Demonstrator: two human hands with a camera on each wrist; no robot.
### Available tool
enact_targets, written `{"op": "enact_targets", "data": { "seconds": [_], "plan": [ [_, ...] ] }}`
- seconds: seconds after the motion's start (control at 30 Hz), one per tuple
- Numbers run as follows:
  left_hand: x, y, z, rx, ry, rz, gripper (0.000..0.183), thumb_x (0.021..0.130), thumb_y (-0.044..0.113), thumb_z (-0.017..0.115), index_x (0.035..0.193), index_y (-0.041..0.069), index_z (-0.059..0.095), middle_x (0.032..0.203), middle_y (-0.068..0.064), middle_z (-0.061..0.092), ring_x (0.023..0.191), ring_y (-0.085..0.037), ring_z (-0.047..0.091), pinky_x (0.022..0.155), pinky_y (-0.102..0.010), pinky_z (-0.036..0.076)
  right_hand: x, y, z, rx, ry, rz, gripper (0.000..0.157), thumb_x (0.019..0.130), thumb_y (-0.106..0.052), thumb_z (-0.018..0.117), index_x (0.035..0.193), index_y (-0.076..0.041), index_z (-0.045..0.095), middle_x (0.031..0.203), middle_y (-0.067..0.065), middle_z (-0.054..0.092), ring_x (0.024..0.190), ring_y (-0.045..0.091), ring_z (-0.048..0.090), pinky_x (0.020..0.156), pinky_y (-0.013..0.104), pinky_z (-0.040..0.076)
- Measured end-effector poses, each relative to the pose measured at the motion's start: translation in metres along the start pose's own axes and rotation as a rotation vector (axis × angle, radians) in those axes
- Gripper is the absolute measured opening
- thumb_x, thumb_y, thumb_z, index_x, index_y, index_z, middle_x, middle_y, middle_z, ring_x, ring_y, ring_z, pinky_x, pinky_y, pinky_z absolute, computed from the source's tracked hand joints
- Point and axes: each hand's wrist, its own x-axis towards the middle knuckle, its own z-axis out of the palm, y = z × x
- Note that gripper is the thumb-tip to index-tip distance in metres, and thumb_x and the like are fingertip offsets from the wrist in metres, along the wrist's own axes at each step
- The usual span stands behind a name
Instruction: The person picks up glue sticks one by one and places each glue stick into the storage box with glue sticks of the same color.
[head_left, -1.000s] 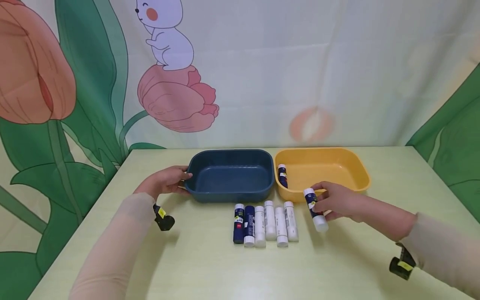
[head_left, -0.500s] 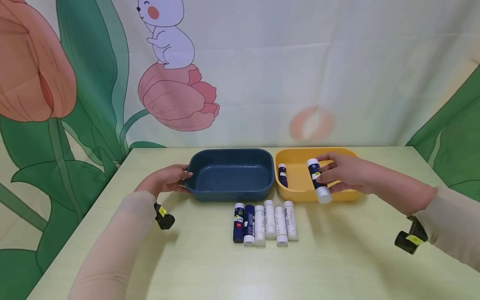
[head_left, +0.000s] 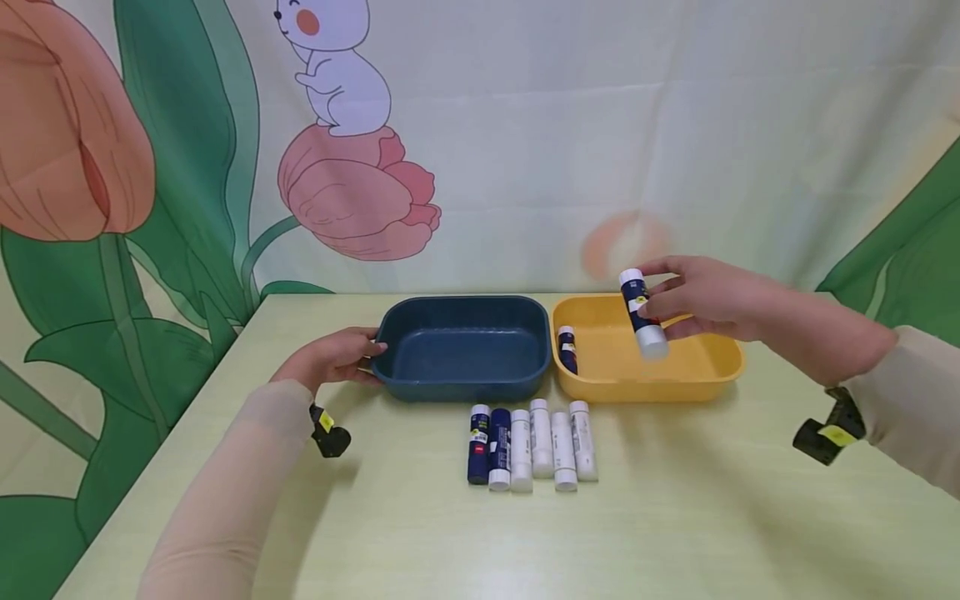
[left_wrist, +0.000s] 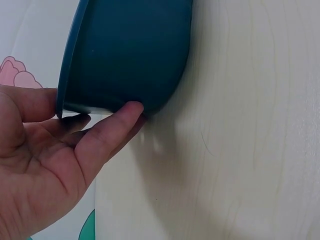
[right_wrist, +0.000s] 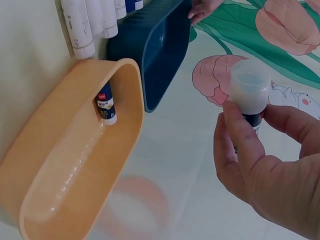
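Observation:
My right hand (head_left: 705, 298) pinches a dark blue glue stick (head_left: 641, 310) with white ends, tilted in the air above the yellow tray (head_left: 645, 390). In the right wrist view its clear end (right_wrist: 250, 85) points up past the thumb and fingers. Another blue glue stick (head_left: 567, 350) leans inside the tray's left end. At the left, my left hand (head_left: 335, 360) grips the end of the dark blue tray (head_left: 461, 390). The left wrist view has the thumb over the rim and fingers (left_wrist: 107, 135) beneath the tray's wall.
In front of the trays, a row of glue sticks lies on the table (head_left: 420, 533): two blue ones (head_left: 498, 446) at the left, several white ones (head_left: 542, 437) at the right. The trays stand side by side near a printed curtain (head_left: 510, 150).
My right hand has lifted the blue glue stick from in front of the yellow tray up and over it. The left hand has stayed on the blue tray.

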Motion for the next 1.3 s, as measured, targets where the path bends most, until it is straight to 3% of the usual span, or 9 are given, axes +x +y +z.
{"op": "enact_targets", "data": {
  "seconds": [0.23, 0.5, 0.77, 1.0, 1.3],
  "plan": [
    [-0.002, 0.001, 0.0, 0.006, -0.004, 0.001, 0.058, 0.113, 0.012, 0.029, 0.163, 0.0, 0.004, 0.165, -0.03, 0.024, 0.135, -0.039, 0.046, 0.117, -0.053, 0.043, 0.007, -0.012, -0.015, -0.013, 0.023, -0.012, 0.071, 0.103, -0.012, 0.055, 0.161, -0.002, 0.016, 0.141, 0.021, 0.049, 0.093, 0.011, 0.068, 0.082, 0.023, 0.063],
    [-0.003, 0.001, 0.0, 0.002, -0.015, 0.015, 0.058, 0.113, 0.012, 0.029, 0.164, 0.0, 0.005, 0.163, -0.03, 0.026, 0.126, -0.031, 0.053, 0.117, -0.052, 0.045, 0.015, -0.047, -0.04, -0.052, 0.067, 0.005, 0.076, 0.104, -0.016, 0.059, 0.164, -0.007, 0.013, 0.133, 0.012, 0.058, 0.095, 0.012, 0.067, 0.086, 0.027, 0.064],
    [-0.004, -0.001, -0.002, -0.016, -0.017, 0.011, 0.057, 0.113, 0.011, 0.029, 0.164, 0.001, 0.005, 0.164, -0.03, 0.025, 0.127, -0.033, 0.051, 0.118, -0.053, 0.043, 0.035, -0.07, -0.05, -0.009, 0.039, 0.041, 0.08, 0.103, -0.016, 0.059, 0.165, -0.014, 0.01, 0.138, 0.013, 0.053, 0.093, 0.011, 0.069, 0.084, 0.025, 0.063],
    [-0.002, -0.001, -0.003, -0.015, -0.03, 0.014, 0.057, 0.113, 0.012, 0.028, 0.164, 0.002, 0.005, 0.164, -0.03, 0.025, 0.129, -0.033, 0.05, 0.119, -0.054, 0.041, 0.06, -0.063, -0.042, 0.02, 0.005, 0.063, 0.076, 0.103, -0.014, 0.059, 0.164, -0.012, 0.012, 0.138, 0.015, 0.049, 0.093, 0.015, 0.065, 0.082, 0.023, 0.063],
    [-0.001, -0.001, -0.003, -0.023, -0.037, 0.011, 0.057, 0.113, 0.012, 0.027, 0.164, 0.003, 0.003, 0.165, -0.029, 0.024, 0.134, -0.037, 0.046, 0.12, -0.054, 0.04, 0.095, -0.035, -0.028, 0.052, -0.019, 0.076, 0.073, 0.103, -0.009, 0.057, 0.162, -0.008, 0.014, 0.147, 0.021, 0.04, 0.102, 0.022, 0.06, 0.083, 0.023, 0.063]
  ]
}}
